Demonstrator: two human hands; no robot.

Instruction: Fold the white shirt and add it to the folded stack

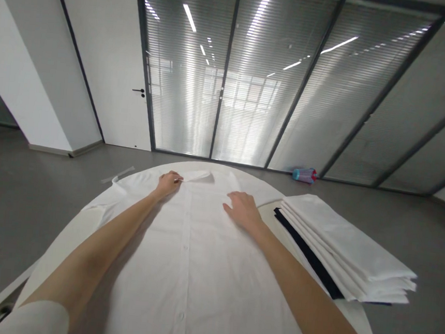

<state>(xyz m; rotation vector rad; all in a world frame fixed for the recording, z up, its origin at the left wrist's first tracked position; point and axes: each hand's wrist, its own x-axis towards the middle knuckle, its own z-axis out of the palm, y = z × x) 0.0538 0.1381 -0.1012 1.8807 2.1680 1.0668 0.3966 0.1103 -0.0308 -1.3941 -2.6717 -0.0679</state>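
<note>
A white button-front shirt (187, 257) lies spread flat on a round white table (64, 236), collar toward the far edge. My left hand (168, 182) is at the far left of the shirt, fingers pinched on the collar (197, 175). My right hand (243, 209) rests flat on the shirt's upper right chest, fingers stretched out and holding nothing. Both forearms reach across the shirt from the near edge.
A stack of folded white garments (349, 251) with a dark one underneath lies on the table's right side. Beyond the table are grey floor, a glass wall with blinds, a white door (113, 74), and a small blue and red object (304, 175) on the floor.
</note>
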